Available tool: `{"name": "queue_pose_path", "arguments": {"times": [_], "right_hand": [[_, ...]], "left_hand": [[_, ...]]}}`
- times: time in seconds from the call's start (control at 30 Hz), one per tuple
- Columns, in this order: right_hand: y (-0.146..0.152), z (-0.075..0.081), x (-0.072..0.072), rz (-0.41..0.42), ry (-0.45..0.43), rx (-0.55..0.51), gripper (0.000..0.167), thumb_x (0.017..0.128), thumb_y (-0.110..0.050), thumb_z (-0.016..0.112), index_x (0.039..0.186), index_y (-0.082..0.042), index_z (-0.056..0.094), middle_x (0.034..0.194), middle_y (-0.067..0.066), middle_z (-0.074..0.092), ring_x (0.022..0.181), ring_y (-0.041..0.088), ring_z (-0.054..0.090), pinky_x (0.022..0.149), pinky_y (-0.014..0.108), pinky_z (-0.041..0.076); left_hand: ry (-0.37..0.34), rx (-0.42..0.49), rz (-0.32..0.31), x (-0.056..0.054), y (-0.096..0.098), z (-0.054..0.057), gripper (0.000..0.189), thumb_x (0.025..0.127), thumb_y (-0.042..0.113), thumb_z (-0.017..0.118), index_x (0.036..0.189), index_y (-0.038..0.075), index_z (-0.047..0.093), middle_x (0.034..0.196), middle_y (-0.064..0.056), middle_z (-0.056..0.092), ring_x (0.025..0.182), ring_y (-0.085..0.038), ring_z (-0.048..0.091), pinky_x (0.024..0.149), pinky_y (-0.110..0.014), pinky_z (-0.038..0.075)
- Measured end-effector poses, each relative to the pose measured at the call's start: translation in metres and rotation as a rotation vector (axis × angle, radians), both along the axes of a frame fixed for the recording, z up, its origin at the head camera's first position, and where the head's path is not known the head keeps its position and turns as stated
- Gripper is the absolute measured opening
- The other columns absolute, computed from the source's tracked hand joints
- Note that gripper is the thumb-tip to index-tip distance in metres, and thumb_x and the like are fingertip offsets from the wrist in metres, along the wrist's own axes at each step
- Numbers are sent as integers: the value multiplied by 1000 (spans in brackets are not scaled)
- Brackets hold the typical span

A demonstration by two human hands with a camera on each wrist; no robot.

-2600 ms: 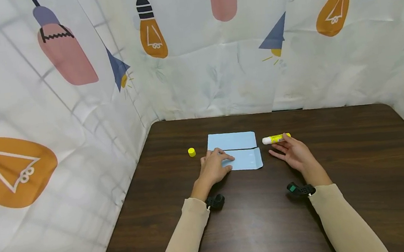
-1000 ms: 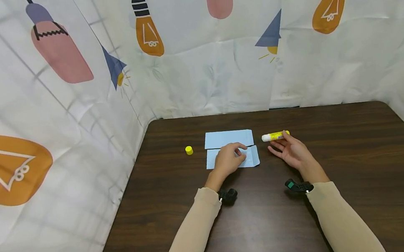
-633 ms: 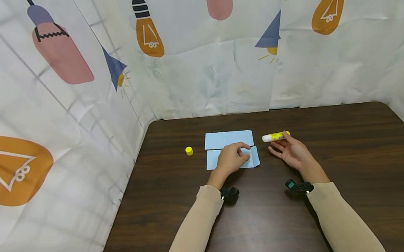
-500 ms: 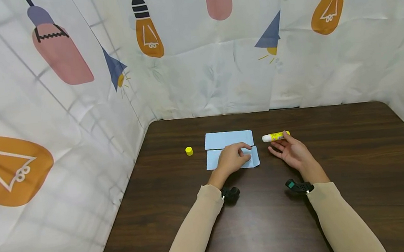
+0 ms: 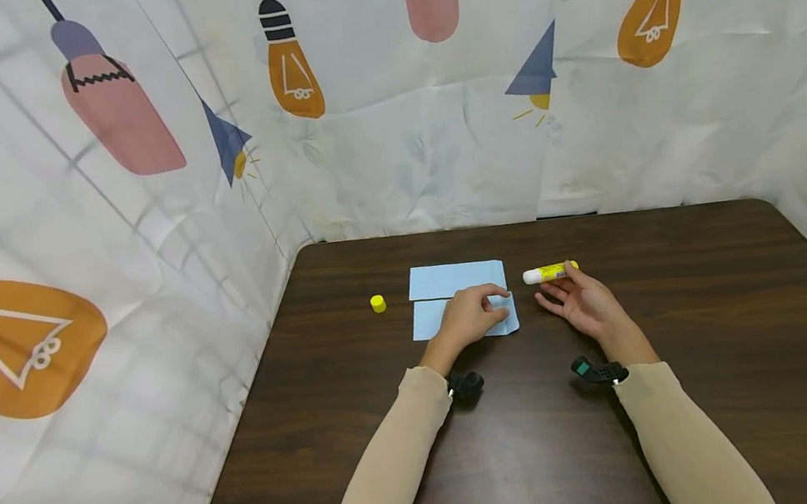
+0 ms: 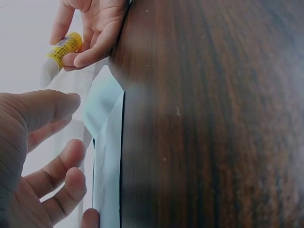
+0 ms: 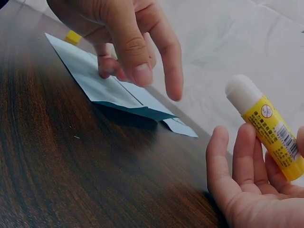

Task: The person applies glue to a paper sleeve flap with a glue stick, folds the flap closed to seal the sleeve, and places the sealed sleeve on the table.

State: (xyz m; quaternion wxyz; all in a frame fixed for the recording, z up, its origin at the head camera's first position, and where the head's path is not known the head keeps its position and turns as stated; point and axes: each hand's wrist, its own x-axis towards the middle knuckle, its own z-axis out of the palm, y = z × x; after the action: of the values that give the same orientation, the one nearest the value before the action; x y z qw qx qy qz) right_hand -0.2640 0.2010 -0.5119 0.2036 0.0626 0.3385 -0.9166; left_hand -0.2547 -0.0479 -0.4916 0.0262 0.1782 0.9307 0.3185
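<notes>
A light blue paper envelope (image 5: 458, 279) lies on the table with its upper panel spread flat and a crease across the middle. Over its lower panel is my left hand (image 5: 467, 314); in the right wrist view its rear fingertips touch the paper, while thumb and forefinger hang apart above the right end with nothing between them. In the right wrist view the envelope's near edge (image 7: 126, 107) lifts slightly off the table. To the right, my right hand (image 5: 592, 309) pinches a yellow glue stick (image 7: 273, 130), its white end pointing left, above the table.
A small yellow cap (image 5: 378, 304) stands on the dark wooden table (image 5: 725, 347) left of the envelope. A white printed curtain (image 5: 392, 161) hangs behind the table and along its left side. A black band with a camera sits on each wrist.
My left hand has moved right along the lower panel, from its left part toward its right end. My right hand stays in place with the glue stick. The head view has shifted slightly.
</notes>
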Motion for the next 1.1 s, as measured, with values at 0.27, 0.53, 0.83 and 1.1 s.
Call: {"name": "queue_pose_path", "arguments": {"times": [0.27,0.53,0.83,1.1], "right_hand": [[0,-2,-1,17,22,-15,19,108,-29,48,112,-14,59,104,4,63,105,21,60,97,43,56],[1,-2,-1,13,22,-18,18,107,-29,49,114,-14,57,105,5,63,106,21,60,96,43,57],[0,-2,0,10,19,-28,18,108,-29,48,113,-14,56,104,5,62,106,21,60,94,44,58],[1,-4,-1,15,35,-39,18,108,-28,48,112,-14,58,103,5,63,105,22,61,95,44,57]], "left_hand": [[-6,-28,-32,-4,3,0,36,95,34,72,130,28,71,70,6,59,53,-6,47,48,-22,35],[-36,-115,-17,-4,9,3,41,95,44,71,134,34,67,71,8,59,65,-8,54,68,-35,43],[-54,-186,10,-5,15,3,44,94,49,71,136,39,65,76,10,63,77,-8,59,96,-60,46],[-53,-223,19,-5,19,2,51,92,54,72,140,42,61,81,11,68,95,-13,66,102,-67,42]]}}
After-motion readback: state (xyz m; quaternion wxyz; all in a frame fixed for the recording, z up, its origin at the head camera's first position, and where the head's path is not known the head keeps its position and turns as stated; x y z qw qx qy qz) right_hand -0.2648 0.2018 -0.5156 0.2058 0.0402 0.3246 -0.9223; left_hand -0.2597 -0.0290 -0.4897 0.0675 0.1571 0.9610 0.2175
